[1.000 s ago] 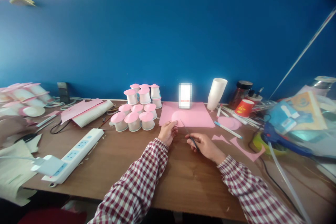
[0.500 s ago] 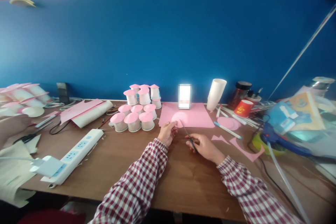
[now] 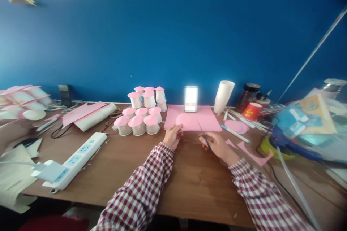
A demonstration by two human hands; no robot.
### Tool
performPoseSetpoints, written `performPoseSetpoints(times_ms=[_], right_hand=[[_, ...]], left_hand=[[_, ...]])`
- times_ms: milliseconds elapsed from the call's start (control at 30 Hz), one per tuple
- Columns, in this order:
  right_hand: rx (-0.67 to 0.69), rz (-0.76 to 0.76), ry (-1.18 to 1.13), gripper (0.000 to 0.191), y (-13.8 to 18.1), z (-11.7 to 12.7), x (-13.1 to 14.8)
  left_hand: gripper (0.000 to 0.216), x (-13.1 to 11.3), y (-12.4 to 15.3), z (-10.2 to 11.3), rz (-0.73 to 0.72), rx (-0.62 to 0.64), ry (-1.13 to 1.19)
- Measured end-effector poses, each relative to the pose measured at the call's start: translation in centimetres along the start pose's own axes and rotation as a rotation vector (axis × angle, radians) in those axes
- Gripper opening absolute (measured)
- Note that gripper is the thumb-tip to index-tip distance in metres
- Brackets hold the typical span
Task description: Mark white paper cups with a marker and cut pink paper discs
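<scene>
My left hand (image 3: pixel 174 136) is closed, its thumb and fingers pinching the near edge of a pink paper disc (image 3: pixel 185 119). The disc lies over a larger pink sheet (image 3: pixel 210 115), and the two blend in colour. Dark-handled scissors (image 3: pixel 206 141) are in my right hand (image 3: pixel 215 144), blades pointing away and to the left over the sheet's front part. They stand apart from the disc, to its right. Finger loops are mostly hidden by my fingers. Left of my left hand, several white paper cups (image 3: pixel 151 128) with pink conical tops stand in stacked rows.
A power strip (image 3: pixel 78 158) lies at the left, beyond it another person's hand (image 3: pixel 12 133). Right of my hands are pink offcuts (image 3: pixel 255 153), pink discs (image 3: pixel 235 126), a pen (image 3: pixel 235 134), stacked white cups (image 3: pixel 223 95), a red cup (image 3: pixel 251 111) and a blue glue gun (image 3: pixel 292 144).
My right hand has drawn the scissors to the right, away from the pink disc. My left hand stays where it was, still pinching the disc's edge.
</scene>
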State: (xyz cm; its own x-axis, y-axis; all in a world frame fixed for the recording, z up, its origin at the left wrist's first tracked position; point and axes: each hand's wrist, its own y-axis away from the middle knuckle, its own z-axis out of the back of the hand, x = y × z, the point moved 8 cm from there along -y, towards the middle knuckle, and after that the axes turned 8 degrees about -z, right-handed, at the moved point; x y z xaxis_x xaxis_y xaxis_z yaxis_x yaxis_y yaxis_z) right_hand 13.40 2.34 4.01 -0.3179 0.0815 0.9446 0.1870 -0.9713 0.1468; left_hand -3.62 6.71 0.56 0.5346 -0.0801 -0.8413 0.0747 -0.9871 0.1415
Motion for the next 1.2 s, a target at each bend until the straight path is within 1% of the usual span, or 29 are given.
performPoseSetpoints(times_ms=[67, 133, 200, 267, 333, 400, 467, 500, 600, 667, 733, 833, 1033, 1200], right_hand=[[-0.102, 0.043, 0.023, 0.041, -0.3, 1.0, 0.0], [-0.222, 0.102, 0.125, 0.035, -0.3, 2.1, 0.2], [-0.376, 0.140, 0.308, 0.029, -0.1, 3.7, 0.6], [-0.528, 0.133, 0.526, 0.027, 0.2, 5.6, 1.1], [-0.652, 0.101, 0.717, 0.031, 0.6, 7.6, 1.5], [-0.773, 0.061, 0.837, 0.035, 1.0, 10.0, 1.7], [-0.884, -0.053, 0.912, 0.037, 1.3, 12.6, 1.1], [-0.909, -0.130, 0.933, 0.039, 1.3, 13.7, 0.5], [-0.911, -0.321, 0.971, 0.039, 1.0, 16.0, -1.7], [-0.888, -0.382, 0.978, 0.039, 0.7, 16.6, -2.8], [-0.879, -0.392, 0.977, 0.040, 0.4, 16.7, -3.2], [-0.880, -0.372, 0.977, 0.041, 0.0, 16.4, -3.0], [-0.846, -0.342, 1.001, 0.039, -1.2, 16.5, -2.3], [-0.792, -0.405, 1.039, 0.038, -2.6, 17.6, -3.0]], left_hand=[[0.019, 0.4, -0.2, -0.3, -0.029, 0.053, -0.064], [0.031, 0.8, -0.5, -0.2, -0.068, 0.063, -0.162], [0.043, 0.9, -0.8, 0.2, -0.143, 0.052, -0.279], [0.047, 0.8, -0.9, 0.4, -0.227, 0.039, -0.365], [0.045, 0.6, -0.9, 0.6, -0.282, 0.037, -0.437], [0.041, 0.4, -0.7, 0.5, -0.304, 0.049, -0.503], [0.039, 0.3, -0.5, 0.3, -0.314, 0.055, -0.554], [0.038, 0.3, -0.5, 0.3, -0.319, 0.049, -0.574], [0.038, 0.1, -0.3, 0.3, -0.335, 0.021, -0.620], [0.036, -0.2, -0.1, 0.4, -0.375, -0.016, -0.646], [0.031, -0.9, 0.1, 0.5, -0.437, -0.066, -0.667], [0.027, -1.9, 0.5, 0.6, -0.495, -0.117, -0.670], [0.026, -2.5, 0.9, 0.4, -0.504, -0.139, -0.630], [0.027, -2.0, 0.6, 0.6, -0.477, -0.124, -0.637]])
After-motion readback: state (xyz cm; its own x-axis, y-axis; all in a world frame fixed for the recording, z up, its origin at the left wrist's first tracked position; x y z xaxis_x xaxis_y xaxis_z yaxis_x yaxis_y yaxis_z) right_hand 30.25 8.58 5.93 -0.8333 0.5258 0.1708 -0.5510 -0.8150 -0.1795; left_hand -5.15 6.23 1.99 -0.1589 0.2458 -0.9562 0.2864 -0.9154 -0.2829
